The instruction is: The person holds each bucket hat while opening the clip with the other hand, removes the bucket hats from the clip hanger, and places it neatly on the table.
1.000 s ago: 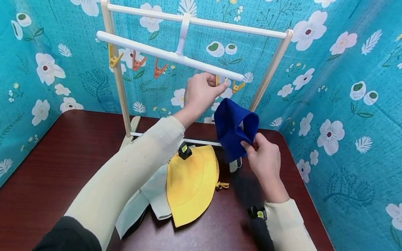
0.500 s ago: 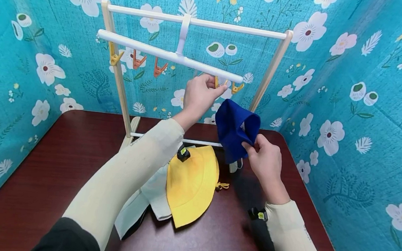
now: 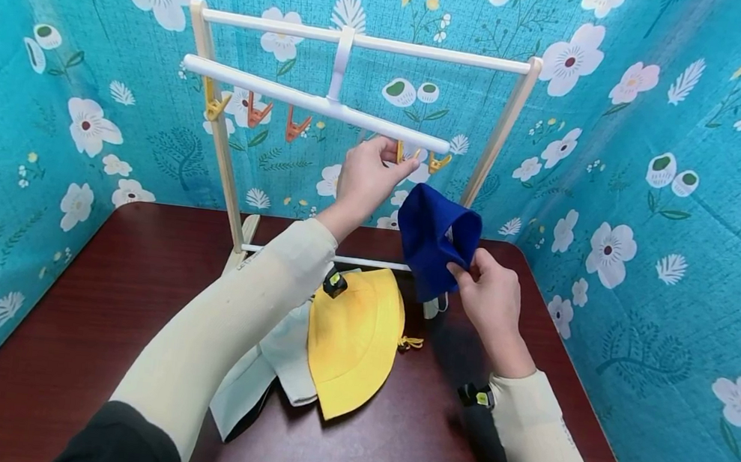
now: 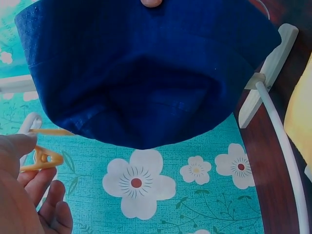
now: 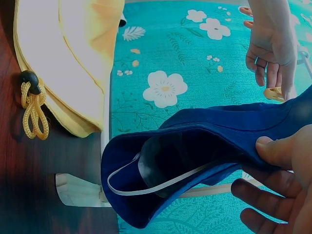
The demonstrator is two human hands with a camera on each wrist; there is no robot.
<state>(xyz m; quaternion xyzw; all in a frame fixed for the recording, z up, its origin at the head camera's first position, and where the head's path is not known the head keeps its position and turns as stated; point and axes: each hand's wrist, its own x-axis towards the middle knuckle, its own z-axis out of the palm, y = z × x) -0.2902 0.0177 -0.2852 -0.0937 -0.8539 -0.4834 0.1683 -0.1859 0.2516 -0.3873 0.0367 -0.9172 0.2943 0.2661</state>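
Note:
My left hand (image 3: 366, 174) pinches a yellow clip (image 4: 56, 159) that hangs under the right part of the white hanger bar (image 3: 316, 103). Thumb and fingers of my right hand (image 3: 491, 293) pinch the edge of a blue hat (image 3: 430, 241), which is in the air below the bar's right end. In the right wrist view the hat's opening shows a white elastic strap (image 5: 156, 189). The left wrist view has the hat's cloth overlapping a yellow clip arm; I cannot tell whether they touch. Another yellow clip (image 3: 439, 163) hangs at the bar's right end.
The hanger hangs, tilted down to the right, from a wooden rack (image 3: 518, 118). A yellow hat (image 3: 355, 342) with a cord lies on the dark table (image 3: 93, 352), over pale cloth (image 3: 290, 350). One yellow clip (image 3: 214, 103) and two orange clips hang on the bar's left side.

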